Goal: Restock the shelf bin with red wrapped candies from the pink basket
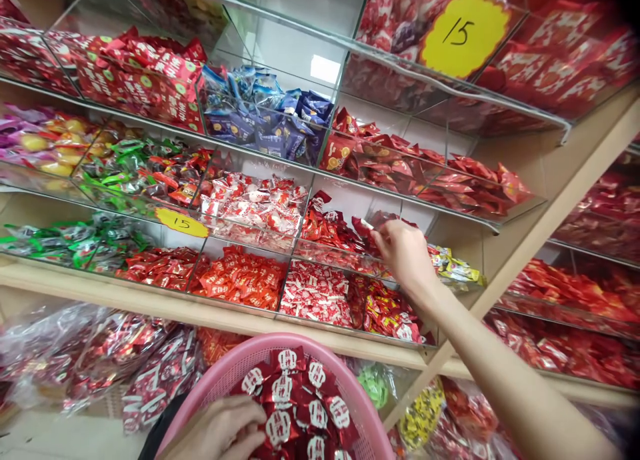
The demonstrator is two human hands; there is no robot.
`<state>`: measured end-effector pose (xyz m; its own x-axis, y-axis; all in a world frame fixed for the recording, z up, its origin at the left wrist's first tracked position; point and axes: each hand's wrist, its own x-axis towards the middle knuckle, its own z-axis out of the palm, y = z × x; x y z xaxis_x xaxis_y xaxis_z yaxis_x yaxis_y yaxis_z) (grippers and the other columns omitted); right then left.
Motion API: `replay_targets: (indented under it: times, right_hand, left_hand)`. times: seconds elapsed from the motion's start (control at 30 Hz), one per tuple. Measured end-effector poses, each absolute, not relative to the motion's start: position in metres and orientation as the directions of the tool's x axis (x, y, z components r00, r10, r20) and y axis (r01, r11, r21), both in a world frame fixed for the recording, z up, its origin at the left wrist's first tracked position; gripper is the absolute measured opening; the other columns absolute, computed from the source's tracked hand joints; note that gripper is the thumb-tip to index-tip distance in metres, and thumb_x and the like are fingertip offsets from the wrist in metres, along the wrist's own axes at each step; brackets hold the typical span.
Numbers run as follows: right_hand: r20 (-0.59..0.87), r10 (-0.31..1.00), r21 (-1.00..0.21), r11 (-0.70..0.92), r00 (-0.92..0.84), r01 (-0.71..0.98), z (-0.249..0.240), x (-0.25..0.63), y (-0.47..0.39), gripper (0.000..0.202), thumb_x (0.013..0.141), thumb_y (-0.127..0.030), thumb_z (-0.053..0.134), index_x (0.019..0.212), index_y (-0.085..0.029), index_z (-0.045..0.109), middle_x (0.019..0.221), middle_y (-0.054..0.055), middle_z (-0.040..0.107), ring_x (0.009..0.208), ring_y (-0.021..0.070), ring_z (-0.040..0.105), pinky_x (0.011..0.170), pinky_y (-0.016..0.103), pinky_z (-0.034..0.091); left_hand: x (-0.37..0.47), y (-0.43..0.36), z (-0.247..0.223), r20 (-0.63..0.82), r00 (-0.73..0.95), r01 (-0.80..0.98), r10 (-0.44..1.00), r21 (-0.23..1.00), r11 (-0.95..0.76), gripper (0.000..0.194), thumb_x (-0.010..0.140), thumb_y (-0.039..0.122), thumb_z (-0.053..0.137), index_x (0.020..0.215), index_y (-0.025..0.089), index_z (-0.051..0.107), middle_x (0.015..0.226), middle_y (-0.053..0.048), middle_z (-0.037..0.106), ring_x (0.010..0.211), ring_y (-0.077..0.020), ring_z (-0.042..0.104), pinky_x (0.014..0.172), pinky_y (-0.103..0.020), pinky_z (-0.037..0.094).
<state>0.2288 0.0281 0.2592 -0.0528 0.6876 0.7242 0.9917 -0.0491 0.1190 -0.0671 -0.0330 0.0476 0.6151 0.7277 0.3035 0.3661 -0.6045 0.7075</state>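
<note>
Right hand pinches one red packet; left hand, grip indeterminable, partly obscures one pink basket; two yellow labels adjoin shelves.

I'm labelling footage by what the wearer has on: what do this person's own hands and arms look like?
Both are bare human hands, with no gloves. The right hand shows no watch or bracelet at the wrist, and the right forearm has no sleeve where it shows. The left hand is cut off by the picture's lower edge, so any sleeve there cannot be told.
</note>
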Motion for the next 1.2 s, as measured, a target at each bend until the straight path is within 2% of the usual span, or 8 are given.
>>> replay_targets:
  times: [0.17,0.33,0.47,0.57,0.63,0.7,0.87,1.2]
  right_hand:
    - [0.772,0.533,0.13,0.401,-0.346,0.907,0.187,0.197,-0.048,0.018,0.091,-0.019,0.041,0.092,-0.013,0.059,0.091,0.011,0.063,0.077,0.0151,0.063,0.065,0.023,0.048]
    - [0.678,0.437,0.254,0.616,-0.592,0.746,0.123,0.183,-0.09,0.037,0.092,-0.011,0.028,0.12,-0.009,0.052,0.111,0.016,0.063,0.105,0.0209,0.059,0.082,0.026,0.05]
    - [0.695,0.473,0.102,0.681,-0.541,0.725,0.099,0.182,-0.095,0.039,0.09,-0.015,0.041,0.128,-0.017,0.047,0.114,0.012,0.063,0.103,0.0206,0.06,0.083,0.028,0.052]
    - [0.707,0.684,-0.392,0.593,-0.182,0.703,0.091,0.173,-0.092,0.048,0.083,-0.024,0.058,0.128,-0.023,0.044,0.114,0.011,0.061,0.091,0.0192,0.064,0.075,0.029,0.055]
    - [0.497,0.866,-0.772,0.409,0.061,0.487,0.091,0.165,-0.09,0.042,0.083,-0.033,0.056,0.123,-0.023,0.048,0.107,0.009,0.062,0.077,0.0163,0.063,0.065,0.029,0.055]
    - [0.229,0.966,-0.957,0.201,0.118,0.21,0.094,0.158,-0.087,0.032,0.083,-0.04,0.054,0.109,-0.021,0.057,0.095,0.006,0.064,0.069,0.0144,0.06,0.06,0.027,0.054]
    - [0.06,0.996,-0.997,0.064,0.073,-0.05,0.1,0.154,-0.084,0.021,0.073,-0.04,0.066,0.076,-0.02,0.064,0.065,-0.002,0.056,0.062,0.0121,0.051,0.06,0.024,0.045]
    - [0.013,0.99,-0.997,0.023,0.142,-0.072,0.083,0.153,-0.085,0.024,0.072,-0.041,0.068,0.076,-0.019,0.061,0.068,-0.003,0.054,0.063,0.0114,0.044,0.061,0.024,0.036]
  left_hand:
    - [-0.035,-0.031,0.099,0.05,0.583,-0.003,0.811,0.998,-0.06,0.038,0.087,0.049,0.043,0.092,0.017,0.063,0.09,-0.006,0.067,0.082,-0.0183,0.062,0.073,-0.029,0.048]
    - [-0.022,-0.039,0.119,-0.075,0.617,-0.392,0.783,0.834,0.388,0.033,0.086,0.044,0.049,0.103,0.016,0.057,0.096,-0.008,0.064,0.084,-0.02,0.065,0.073,-0.031,0.05]
    - [-0.025,-0.047,0.116,-0.092,0.564,-0.395,0.821,0.843,0.366,0.025,0.081,0.032,0.062,0.099,0.016,0.059,0.095,-0.006,0.062,0.08,-0.017,0.065,0.067,-0.024,0.051]
    - [-0.027,-0.049,0.112,-0.065,0.552,-0.363,0.831,0.878,0.31,0.026,0.082,0.034,0.061,0.1,0.016,0.059,0.094,-0.006,0.061,0.082,-0.0173,0.065,0.068,-0.024,0.052]
    - [-0.026,-0.05,0.111,-0.06,0.558,-0.331,0.828,0.899,0.288,0.028,0.082,0.036,0.06,0.102,0.016,0.059,0.094,-0.006,0.062,0.082,-0.0176,0.065,0.07,-0.025,0.051]
    - [-0.025,-0.05,0.109,-0.049,0.581,-0.289,0.813,0.921,0.261,0.032,0.082,0.039,0.058,0.104,0.016,0.058,0.096,-0.007,0.062,0.083,-0.0179,0.065,0.071,-0.026,0.051]
    - [-0.024,-0.048,0.1,-0.01,0.52,-0.09,0.854,0.994,0.066,0.032,0.081,0.044,0.057,0.097,0.016,0.061,0.091,-0.003,0.062,0.082,-0.0163,0.061,0.073,-0.03,0.052]
    - [-0.028,-0.045,0.085,0.016,0.38,-0.113,0.925,0.993,0.03,0.026,0.076,0.04,0.062,0.085,0.016,0.058,0.075,0.003,0.05,0.072,-0.0114,0.05,0.072,-0.032,0.053]
